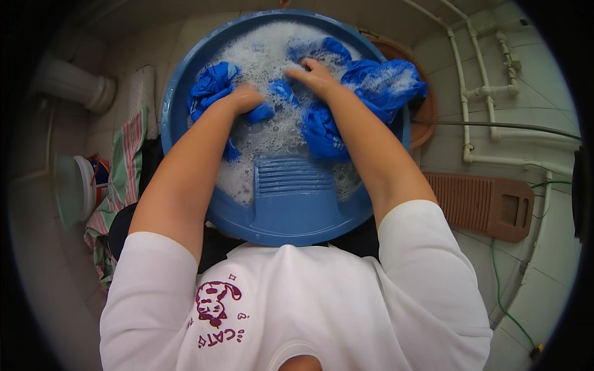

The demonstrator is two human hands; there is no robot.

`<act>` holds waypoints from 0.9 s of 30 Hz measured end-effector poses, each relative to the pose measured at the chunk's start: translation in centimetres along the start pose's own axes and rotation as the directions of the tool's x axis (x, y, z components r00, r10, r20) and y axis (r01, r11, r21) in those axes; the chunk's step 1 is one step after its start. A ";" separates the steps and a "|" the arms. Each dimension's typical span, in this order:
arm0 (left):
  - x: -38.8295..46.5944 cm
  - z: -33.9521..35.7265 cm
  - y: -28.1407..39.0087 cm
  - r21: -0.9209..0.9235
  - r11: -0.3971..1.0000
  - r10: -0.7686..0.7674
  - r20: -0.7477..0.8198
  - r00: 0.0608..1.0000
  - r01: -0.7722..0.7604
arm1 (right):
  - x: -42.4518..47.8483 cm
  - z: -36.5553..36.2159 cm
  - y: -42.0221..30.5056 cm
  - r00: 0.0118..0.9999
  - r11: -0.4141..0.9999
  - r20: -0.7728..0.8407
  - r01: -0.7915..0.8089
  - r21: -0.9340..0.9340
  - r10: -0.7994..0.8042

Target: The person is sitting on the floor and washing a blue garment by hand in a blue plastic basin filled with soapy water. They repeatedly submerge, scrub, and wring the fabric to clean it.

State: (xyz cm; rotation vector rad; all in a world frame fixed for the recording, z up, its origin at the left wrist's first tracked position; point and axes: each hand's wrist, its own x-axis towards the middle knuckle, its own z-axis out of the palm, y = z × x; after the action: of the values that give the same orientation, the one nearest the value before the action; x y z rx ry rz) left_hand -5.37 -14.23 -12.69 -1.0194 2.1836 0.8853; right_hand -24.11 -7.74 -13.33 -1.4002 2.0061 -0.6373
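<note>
A large blue plastic washtub (169,106) holds foamy water and a soaked bright-blue garment (325,132), whose bunched parts break the surface in several places. One wet fold drapes over the tub's right rim. My left hand (248,98) is partly sunk in the suds beside the cloth at the left; its fingers are hidden, so a grip cannot be made out. At the middle of the foam is my right hand (315,78), fingers apart, with blue cloth close by on both sides. The tub's moulded ridged washboard (294,176) slopes down nearest my body.
Behind the tub's right side stands an orange-brown basin (424,111). A brown washboard (478,204) lies on the tiled floor at right, below white wall pipes (482,88). At left are a striped cloth (127,153), a white-rimmed bucket (86,185) and a white pedestal (81,86).
</note>
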 end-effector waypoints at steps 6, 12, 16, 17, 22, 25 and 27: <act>-0.6 2.0 -2.0 -0.596 0.697 -0.090 -0.624 0.776 -0.399 | -5.9 -2.0 -3.4 0.954 0.875 0.216 0.280 -0.396 -0.207; -3.3 -0.5 4.0 -0.220 0.807 0.335 -0.594 0.732 -0.548 | -15.9 -6.2 -6.6 0.702 0.724 0.188 0.684 0.092 -0.687; -5.0 0.6 5.1 0.275 0.946 0.253 -0.287 0.924 -0.174 | -17.4 -7.3 -4.1 0.826 0.864 0.260 0.453 0.222 -0.500; -5.6 0.4 5.5 0.247 0.956 0.222 -0.247 0.943 -0.160 | -17.0 -7.6 -2.8 0.869 0.891 0.227 0.392 0.231 -0.441; -10.5 0.8 5.6 -0.079 0.975 0.188 -0.199 0.962 -0.207 | -15.0 -5.8 -2.0 0.925 0.918 -0.192 0.265 -0.297 -0.329; -13.3 3.4 5.6 -0.272 0.914 0.229 -0.270 0.935 -0.302 | -13.3 -3.2 -3.3 0.884 0.872 -0.031 0.455 -0.178 -0.467; -13.4 4.2 4.9 -0.201 0.951 0.157 -0.342 0.927 -0.235 | -12.3 -2.3 -3.8 0.953 0.972 0.233 0.218 -0.089 -0.192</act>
State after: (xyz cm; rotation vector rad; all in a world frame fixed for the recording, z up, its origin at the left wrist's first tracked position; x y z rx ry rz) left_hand -1.10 -2.89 -4.16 -1.1373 2.5349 1.1670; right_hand -20.10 2.69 -6.59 -1.6858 1.7579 -0.4347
